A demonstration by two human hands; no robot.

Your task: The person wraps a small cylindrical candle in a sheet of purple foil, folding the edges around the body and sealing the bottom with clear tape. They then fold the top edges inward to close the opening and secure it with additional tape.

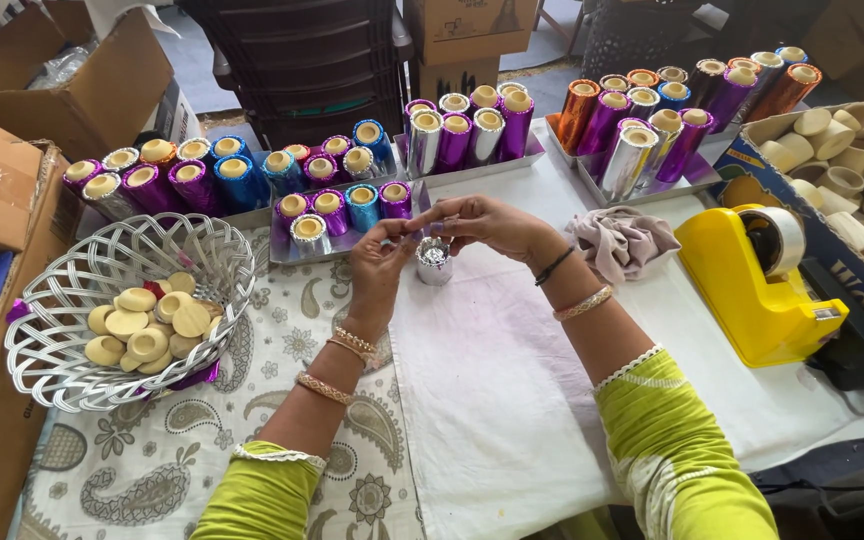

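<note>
A cloth-covered tabletop (512, 400) carries a woven silver basket (62, 300) of tan discs at the left and a yellow tape dispenser (742, 290) at the right. Between them, the left hand (377, 270) and right hand (487, 225) each close a fingertip grip on a small silver foil-wrapped cylinder (434, 262) standing upright at the centre.

My left hand (377, 268) and my right hand (487, 225) meet over a small tube (434, 262) standing on the table (492, 400) between them. Left of my left hand sits a basket (72, 290) with discs (147, 325) in it. Beyond both hands stand trays of wrapped tubes (352, 175). Right of my right hand lies a cloth (622, 242), then a tape dispenser (752, 285).
</note>
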